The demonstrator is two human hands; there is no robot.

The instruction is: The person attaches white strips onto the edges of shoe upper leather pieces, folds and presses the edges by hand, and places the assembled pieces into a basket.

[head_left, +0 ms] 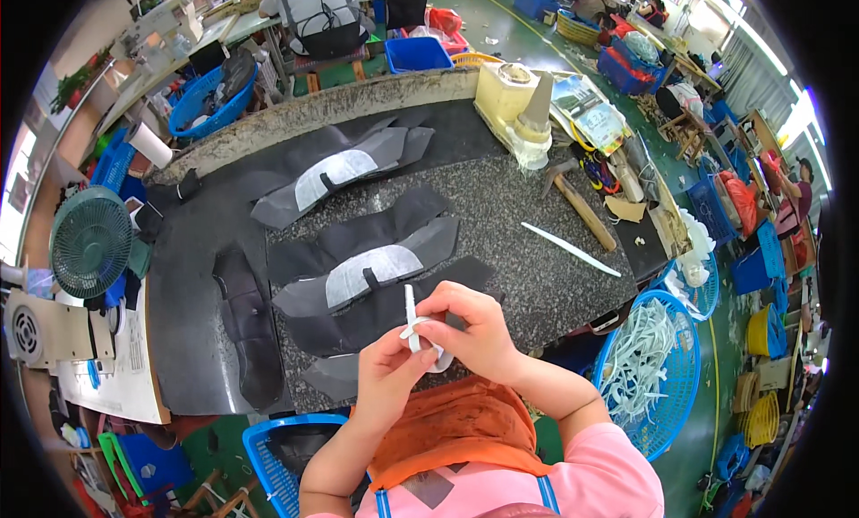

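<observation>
Close in front of my orange apron, both hands meet on a narrow white strip (410, 305), which has a loose flap or curl beside it. My left hand (391, 375) pinches it from below between thumb and fingers. From the right, my right hand (474, 330) grips it with closed fingertips. Just beyond the hands lie dark cut pieces (438, 236) with a pale grey-white curved patch (385, 266) and a short black tab (370, 278). A similar set (282, 205) lies farther back. Another white strip (571, 249) rests on the speckled tabletop (501, 200).
A hammer (583, 212) lies at the right, near a cream container (501, 93) and a cone-shaped thing (537, 106). A blue basket (693, 357) of white strips stands right of the table. A dark padded piece (246, 330) and a green fan (89, 241) are at left.
</observation>
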